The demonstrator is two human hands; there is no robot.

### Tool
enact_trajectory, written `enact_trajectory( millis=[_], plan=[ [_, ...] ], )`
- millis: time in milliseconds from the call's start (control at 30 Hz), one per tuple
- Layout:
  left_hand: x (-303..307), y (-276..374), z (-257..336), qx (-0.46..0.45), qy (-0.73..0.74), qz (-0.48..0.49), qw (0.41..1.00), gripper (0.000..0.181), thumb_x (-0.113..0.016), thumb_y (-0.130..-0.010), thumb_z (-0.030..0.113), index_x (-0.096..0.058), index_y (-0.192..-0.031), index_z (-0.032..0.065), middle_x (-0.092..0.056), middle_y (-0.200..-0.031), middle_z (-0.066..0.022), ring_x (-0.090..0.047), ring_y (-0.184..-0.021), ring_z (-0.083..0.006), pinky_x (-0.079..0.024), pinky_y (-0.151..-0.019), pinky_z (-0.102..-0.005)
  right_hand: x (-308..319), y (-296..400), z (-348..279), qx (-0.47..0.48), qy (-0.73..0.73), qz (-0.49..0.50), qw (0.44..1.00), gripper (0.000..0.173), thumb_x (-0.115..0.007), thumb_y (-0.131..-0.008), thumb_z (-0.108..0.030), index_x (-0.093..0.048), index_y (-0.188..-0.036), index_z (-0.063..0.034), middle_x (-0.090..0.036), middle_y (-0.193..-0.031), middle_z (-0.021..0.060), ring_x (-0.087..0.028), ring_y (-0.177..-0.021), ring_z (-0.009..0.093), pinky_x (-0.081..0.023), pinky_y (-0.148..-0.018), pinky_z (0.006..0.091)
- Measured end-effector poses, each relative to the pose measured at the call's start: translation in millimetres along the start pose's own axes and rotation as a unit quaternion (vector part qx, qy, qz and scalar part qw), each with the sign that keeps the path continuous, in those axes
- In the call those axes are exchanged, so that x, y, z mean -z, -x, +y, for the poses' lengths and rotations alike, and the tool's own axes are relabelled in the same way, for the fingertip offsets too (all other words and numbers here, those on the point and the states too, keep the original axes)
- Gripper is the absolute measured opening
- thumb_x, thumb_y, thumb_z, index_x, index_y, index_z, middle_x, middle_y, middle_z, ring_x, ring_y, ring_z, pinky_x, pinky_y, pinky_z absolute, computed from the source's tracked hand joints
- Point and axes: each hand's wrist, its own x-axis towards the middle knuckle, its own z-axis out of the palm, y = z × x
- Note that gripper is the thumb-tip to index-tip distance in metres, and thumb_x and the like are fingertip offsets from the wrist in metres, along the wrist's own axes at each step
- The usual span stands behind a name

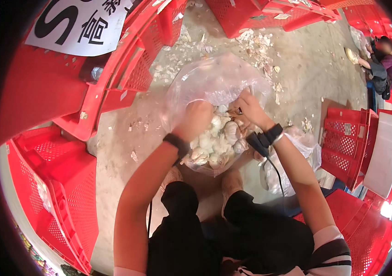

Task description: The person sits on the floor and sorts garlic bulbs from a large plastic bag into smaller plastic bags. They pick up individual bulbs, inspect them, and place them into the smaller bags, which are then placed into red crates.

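A clear plastic bag (213, 74) of whole garlic bulbs (215, 143) stands on the floor between my feet, its mouth spread wide. My left hand (198, 115), blurred and with its fingers hidden, is over the left side of the bag's opening. At the right of the opening, the fingers of my right hand (251, 106) are bent close to the film and the brownish garlic skins. A small dark thing shows by those fingers, too small to name. Each wrist wears a black strap, and a black cable hangs from the right one.
Another plastic bag (278, 172) lies to the right of my legs. Red perforated plastic crates (344, 145) surround me, some stacked at the left. Papery garlic skins (256, 45) litter the concrete floor. A person (384, 67) sits at the far right.
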Motion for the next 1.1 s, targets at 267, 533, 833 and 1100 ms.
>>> enact_trajectory(
  millis=[267, 533, 833, 1100],
  plan=[
    [-18, -102, -48, -0.099, 0.055, 0.307, 0.945, 0.032, -0.054, -0.085, 0.019, -0.057, -0.112, 0.0028, -0.055, -0.111, -0.023, -0.052, -0.102, -0.0359, -0.042, -0.087, -0.0417, 20, -76, 21, -0.03, 0.384, 0.03, 0.922, 0.015, -0.059, -0.068, -0.008, -0.068, -0.08, -0.0055, -0.065, -0.079, 0.016, -0.063, -0.074, 0.032, -0.05, -0.068, 0.0421],
    [0, -132, -40, -0.087, -0.007, 0.146, 0.985, 0.032, -0.055, -0.085, 0.02, -0.057, -0.112, 0.0037, -0.056, -0.11, -0.0192, -0.053, -0.102, -0.0336, -0.043, -0.086, -0.0399, 34, -80, 26, -0.03, 0.243, 0.051, 0.968, 0.026, -0.052, -0.082, -0.025, -0.065, -0.086, -0.0023, -0.064, -0.08, 0.0194, -0.062, -0.076, 0.034, -0.048, -0.068, 0.039],
    [43, -80, -5, -0.18, 0.022, 0.175, 0.968, 0.03, -0.058, -0.084, 0.023, -0.059, -0.109, 0.0047, -0.059, -0.106, -0.0143, -0.055, -0.098, -0.03, -0.046, -0.082, -0.0377, 34, -18, -39, 0.056, -0.017, 0.082, 0.995, 0.035, -0.06, -0.079, -0.013, -0.053, -0.11, 0.0009, -0.061, -0.097, 0.0097, -0.06, -0.085, 0.021, -0.048, -0.075, 0.0314],
    [34, 43, 40, 0.202, 0.649, 0.108, 0.726, 0.029, -0.049, -0.092, 0.023, -0.054, -0.114, 0.0051, -0.058, -0.109, -0.0084, -0.058, -0.096, -0.021, -0.053, -0.077, -0.039, 13, 39, -62, -0.116, -0.712, -0.169, 0.671, 0.037, -0.032, -0.093, -0.034, -0.055, -0.098, -0.0051, -0.061, -0.092, 0.0084, -0.062, -0.082, 0.021, -0.053, -0.069, 0.0322]
  ],
)
